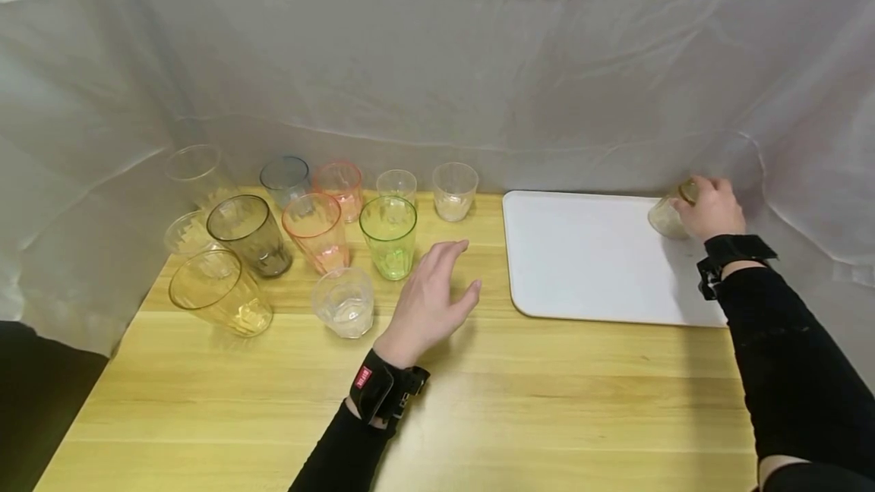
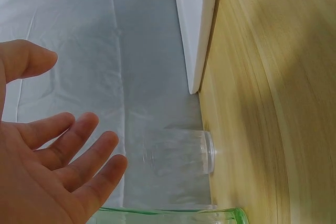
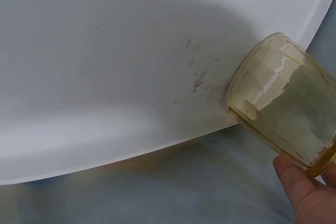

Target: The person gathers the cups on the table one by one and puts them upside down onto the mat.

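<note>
My right hand [image 1: 712,207] grips a pale yellow drinking glass [image 3: 286,95] near its rim. In the head view this glass [image 1: 666,219] is at the back right of the white tray [image 1: 581,257], its base down at the tray's surface. Part of its rim is hidden by the fingers. My left hand [image 1: 431,302] is held over the table with thumb and fingers spread and nothing between them. Closest to it are a green glass [image 1: 390,238] and a short clear glass [image 1: 345,306]. The left wrist view shows the same hand [image 2: 58,166] with its fingers loosely bent.
Left of the tray stand an orange glass [image 1: 317,230], a grey-brown glass [image 1: 253,238], a larger yellow glass [image 1: 225,298], a blue-grey glass [image 1: 285,181], a pink glass [image 1: 339,188] and several clear ones, including one [image 1: 454,192] by the tray. A grey curtain [image 1: 437,59] hangs behind.
</note>
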`<state>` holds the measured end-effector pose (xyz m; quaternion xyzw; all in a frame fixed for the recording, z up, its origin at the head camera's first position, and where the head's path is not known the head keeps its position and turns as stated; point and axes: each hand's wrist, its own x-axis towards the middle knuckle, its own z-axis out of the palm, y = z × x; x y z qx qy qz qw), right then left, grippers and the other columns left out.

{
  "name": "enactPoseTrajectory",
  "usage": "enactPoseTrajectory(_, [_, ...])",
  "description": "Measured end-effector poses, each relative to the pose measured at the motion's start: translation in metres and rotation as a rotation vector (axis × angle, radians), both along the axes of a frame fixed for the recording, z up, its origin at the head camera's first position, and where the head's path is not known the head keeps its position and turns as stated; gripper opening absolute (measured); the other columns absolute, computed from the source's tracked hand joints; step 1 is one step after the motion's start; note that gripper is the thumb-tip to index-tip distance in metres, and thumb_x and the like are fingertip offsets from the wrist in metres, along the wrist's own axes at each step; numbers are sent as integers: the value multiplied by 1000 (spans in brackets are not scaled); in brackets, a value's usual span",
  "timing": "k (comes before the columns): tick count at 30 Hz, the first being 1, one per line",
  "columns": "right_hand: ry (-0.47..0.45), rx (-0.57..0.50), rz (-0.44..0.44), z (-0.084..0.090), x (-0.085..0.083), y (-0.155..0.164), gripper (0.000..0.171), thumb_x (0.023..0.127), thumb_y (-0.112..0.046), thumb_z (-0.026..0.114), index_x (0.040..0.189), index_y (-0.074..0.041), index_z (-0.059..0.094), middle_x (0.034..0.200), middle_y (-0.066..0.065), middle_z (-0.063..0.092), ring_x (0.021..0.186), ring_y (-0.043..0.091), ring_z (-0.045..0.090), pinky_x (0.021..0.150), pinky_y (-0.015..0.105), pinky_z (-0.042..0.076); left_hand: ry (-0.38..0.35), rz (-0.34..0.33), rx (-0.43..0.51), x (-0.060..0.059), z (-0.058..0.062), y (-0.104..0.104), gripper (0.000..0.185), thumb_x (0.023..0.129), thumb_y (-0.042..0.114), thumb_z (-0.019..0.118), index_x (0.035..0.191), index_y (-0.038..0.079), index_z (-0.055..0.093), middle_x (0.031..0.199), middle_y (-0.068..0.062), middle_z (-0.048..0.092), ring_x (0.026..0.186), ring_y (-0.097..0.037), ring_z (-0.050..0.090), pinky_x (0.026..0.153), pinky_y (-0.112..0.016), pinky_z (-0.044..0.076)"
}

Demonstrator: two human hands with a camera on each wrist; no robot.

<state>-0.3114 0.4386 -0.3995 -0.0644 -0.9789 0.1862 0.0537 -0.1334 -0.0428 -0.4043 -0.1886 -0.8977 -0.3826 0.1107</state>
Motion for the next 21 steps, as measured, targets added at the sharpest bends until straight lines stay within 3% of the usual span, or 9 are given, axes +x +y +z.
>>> enactPoseTrajectory(10, [-15,17,8,-6,-5,7,66,109,-29,48,160,5,24,153,44,23,127,71,33,108,78,28,21,-10,-8,-1,-1,0,63,96,29,69,150,2,48,146,-15,55,133,-31,55,112,-45,48])
enactPoseTrajectory(18, [-57,19,43,-2,-5,9,80,105,-48,44,162,2,20,159,41,19,131,71,30,108,78,28,23,-2,-17,-1,-1,-1,63,97,28,69,150,1,48,146,-15,54,133,-30,55,111,-45,48])
enactPoseTrajectory(21, [-22,15,42,5,-3,5,83,105,-52,44,163,0,18,163,37,17,136,69,28,109,78,27,31,1,-13,-2,0,-2,63,97,28,69,150,1,47,145,-15,55,132,-30,56,109,-44,50])
